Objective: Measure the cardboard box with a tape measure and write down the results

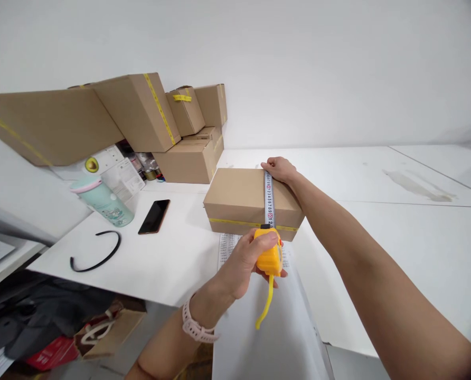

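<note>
A brown cardboard box (pixel 235 187) with yellow tape along its front side lies on the white table. My left hand (pixel 245 261), a pink watch strap on its wrist, is closed around a yellow tape measure (pixel 267 256) just in front of the box. From the case the pulled-out blade (pixel 269 198) runs over the front edge and across the box's top. At the far edge of the box, my right hand (pixel 280 169) pinches the blade's end, which the fingers hide. A yellow strap (pixel 265 311) hangs from the case. Printed paper (pixel 227 245) lies partly under the box.
Several taped cartons (pixel 134 113) are stacked at the back left. On the table's left part are a mint-green tumbler (pixel 104 200), a phone (pixel 154 217) and a black headband (pixel 114 248). A paper bag (pixel 112 332) stands below the table's left edge.
</note>
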Motion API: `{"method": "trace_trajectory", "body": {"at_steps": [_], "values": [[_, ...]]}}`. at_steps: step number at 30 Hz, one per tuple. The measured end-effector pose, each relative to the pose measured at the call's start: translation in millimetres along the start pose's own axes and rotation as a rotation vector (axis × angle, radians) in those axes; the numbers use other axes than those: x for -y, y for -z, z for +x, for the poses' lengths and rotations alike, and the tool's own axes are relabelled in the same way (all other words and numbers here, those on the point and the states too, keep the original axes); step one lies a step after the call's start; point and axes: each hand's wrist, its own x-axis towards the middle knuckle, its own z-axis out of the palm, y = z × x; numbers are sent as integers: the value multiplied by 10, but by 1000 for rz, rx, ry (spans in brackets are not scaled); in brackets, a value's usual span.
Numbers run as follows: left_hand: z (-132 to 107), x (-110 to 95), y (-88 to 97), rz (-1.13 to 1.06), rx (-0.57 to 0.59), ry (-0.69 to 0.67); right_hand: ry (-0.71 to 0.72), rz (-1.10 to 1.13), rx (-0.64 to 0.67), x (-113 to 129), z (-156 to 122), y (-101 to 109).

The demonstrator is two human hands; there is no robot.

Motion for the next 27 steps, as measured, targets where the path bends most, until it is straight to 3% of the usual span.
{"method": "trace_trajectory", "body": {"at_steps": [6, 8, 10, 13, 15, 17, 20, 23, 27], "values": [[20, -24, -40, 9, 15, -5, 38, 112, -41, -35, 47, -51], [-21, -45, -12, 20, 22, -24, 73, 266, -176, -66, 49, -31], [-105, -55, 94, 45, -20, -103, 80, 449, -392, -131, -22, 33], [-243, -36, 423, 138, -208, -342, 15, 603, -609, -289, -361, 157], [-281, -7, 710, 200, -373, -462, -18, 587, -583, -406, -729, 198], [-253, 19, 977, 212, -471, -471, -20, 537, -449, -497, -1120, 181], [-139, 1, 1224, 181, -459, -408, 43, 474, -227, -539, -1534, 120], [-41, -142, 1268, 153, -402, -415, 91, 428, -193, -481, -1599, 167], [58, -483, 1202, 116, -366, -485, 8, 382, -217, -369, -1289, 400]]}}
